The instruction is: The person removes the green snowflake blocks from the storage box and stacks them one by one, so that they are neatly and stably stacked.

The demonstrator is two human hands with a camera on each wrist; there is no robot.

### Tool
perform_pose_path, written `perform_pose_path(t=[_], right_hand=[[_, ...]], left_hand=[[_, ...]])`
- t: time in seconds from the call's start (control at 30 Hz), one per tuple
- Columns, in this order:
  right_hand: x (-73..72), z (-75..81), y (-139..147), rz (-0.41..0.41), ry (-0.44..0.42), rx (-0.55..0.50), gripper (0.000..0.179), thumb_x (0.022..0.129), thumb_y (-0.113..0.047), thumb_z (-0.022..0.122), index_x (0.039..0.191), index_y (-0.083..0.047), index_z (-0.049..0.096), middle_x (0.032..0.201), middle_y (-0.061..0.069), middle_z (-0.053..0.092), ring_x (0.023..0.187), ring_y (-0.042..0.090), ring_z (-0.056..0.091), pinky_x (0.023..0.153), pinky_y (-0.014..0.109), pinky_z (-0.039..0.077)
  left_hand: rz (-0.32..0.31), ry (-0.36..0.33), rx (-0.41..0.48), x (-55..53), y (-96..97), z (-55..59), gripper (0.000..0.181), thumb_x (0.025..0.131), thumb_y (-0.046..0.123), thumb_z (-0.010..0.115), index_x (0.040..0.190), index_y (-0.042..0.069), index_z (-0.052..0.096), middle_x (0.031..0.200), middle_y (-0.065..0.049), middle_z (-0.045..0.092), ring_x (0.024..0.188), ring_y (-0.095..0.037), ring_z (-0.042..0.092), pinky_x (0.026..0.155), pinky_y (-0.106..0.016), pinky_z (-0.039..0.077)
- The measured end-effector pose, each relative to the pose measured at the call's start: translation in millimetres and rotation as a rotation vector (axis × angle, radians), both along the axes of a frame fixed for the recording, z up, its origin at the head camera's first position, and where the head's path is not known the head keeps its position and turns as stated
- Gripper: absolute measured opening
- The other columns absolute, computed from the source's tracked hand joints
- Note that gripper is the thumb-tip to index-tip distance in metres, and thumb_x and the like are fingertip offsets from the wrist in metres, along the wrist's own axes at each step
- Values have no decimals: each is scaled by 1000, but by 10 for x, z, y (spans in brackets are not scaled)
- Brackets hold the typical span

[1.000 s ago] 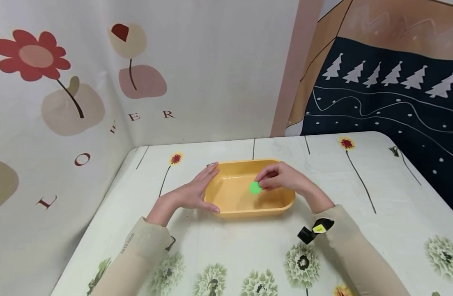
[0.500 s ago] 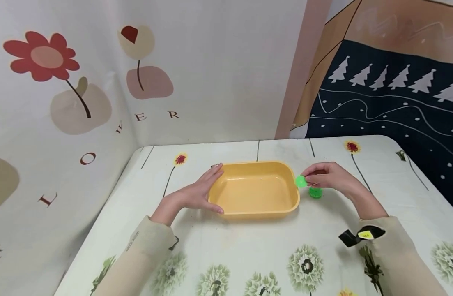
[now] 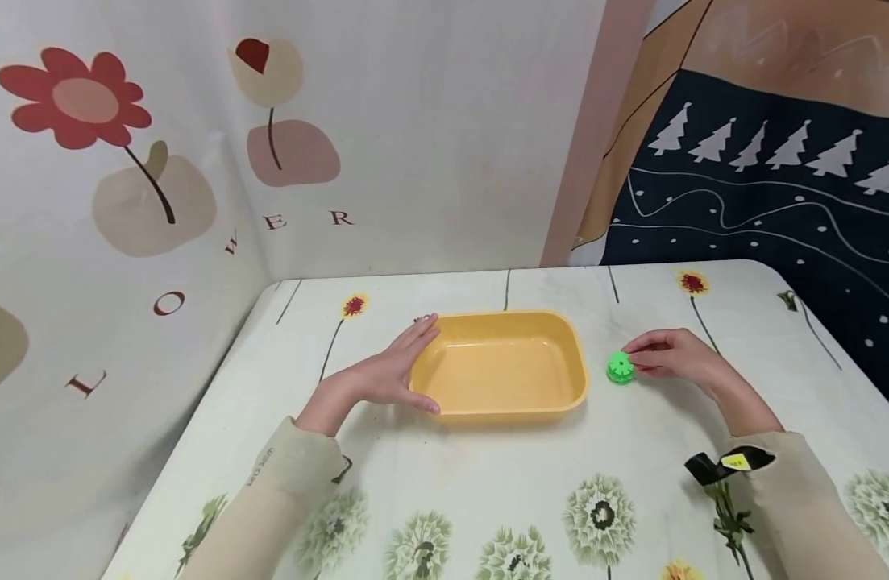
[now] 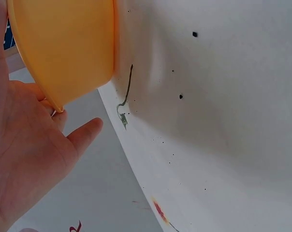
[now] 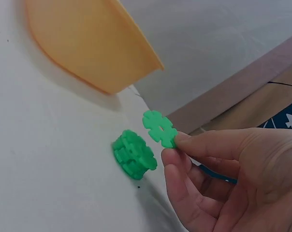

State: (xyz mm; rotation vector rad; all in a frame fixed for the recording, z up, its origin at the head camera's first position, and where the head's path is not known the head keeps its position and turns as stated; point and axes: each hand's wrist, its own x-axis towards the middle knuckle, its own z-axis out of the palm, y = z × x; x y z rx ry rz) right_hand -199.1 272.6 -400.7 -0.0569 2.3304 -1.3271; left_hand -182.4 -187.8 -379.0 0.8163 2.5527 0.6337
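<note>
A shallow yellow plastic tray [image 3: 502, 416] stands on the table. My left hand [image 3: 396, 372] rests at its left end, fingers fairly straight along the rim and thumb out at the front corner; the left wrist view shows this palm [image 4: 32, 145] beside the tray wall. To the right of the tray, my right hand [image 3: 672, 354] pinches a green notched snowflake disc [image 5: 153, 120] between thumb and fingers. Close by the disc, on the table, sits a small stack of similar green discs [image 5: 129, 154]. In the head view the held disc overlaps this stack.
The table wears a white cloth [image 3: 488, 475] printed with flowers and dandelions. Behind it hangs a pale flower-printed curtain [image 3: 429, 145], with a dark tree-patterned cloth [image 3: 749, 193] at the right. A black strap device [image 3: 727, 463] sits on the right wrist.
My right hand has moved right with the green disc, from over the tray past its right rim to the stack, which has come into view. The left hand stays at the tray's left end.
</note>
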Motion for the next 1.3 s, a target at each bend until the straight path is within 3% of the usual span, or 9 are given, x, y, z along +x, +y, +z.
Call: perform_pose_path(t=[0.27,0.73,1.3], right_hand=[[-20,-67,15,-6,16,13,39,97,-19,66,124,8,61,93,-9,69,79,1,65,74,21,59],[-5,-135,25,7,39,-18,37,96,-15,66,122,12,60,91,-9,69,79,0,66,74,21,59],[10,-87,39,-27,49,31,43,100,-22,60,128,11,57,98,-4,71,82,1,65,76,21,59]], left_hand=[[2,0,-2,-16,4,21,127,73,52,85,160,2,6,170,-5,-12,157,-30,-10,125,-55,13],[6,-3,1,3,7,21,127,73,52,84,160,2,6,170,-8,-11,157,-31,-10,125,-56,14],[13,-7,-3,24,7,28,127,73,52,84,160,4,4,170,-6,-11,157,-31,-9,125,-56,15]])
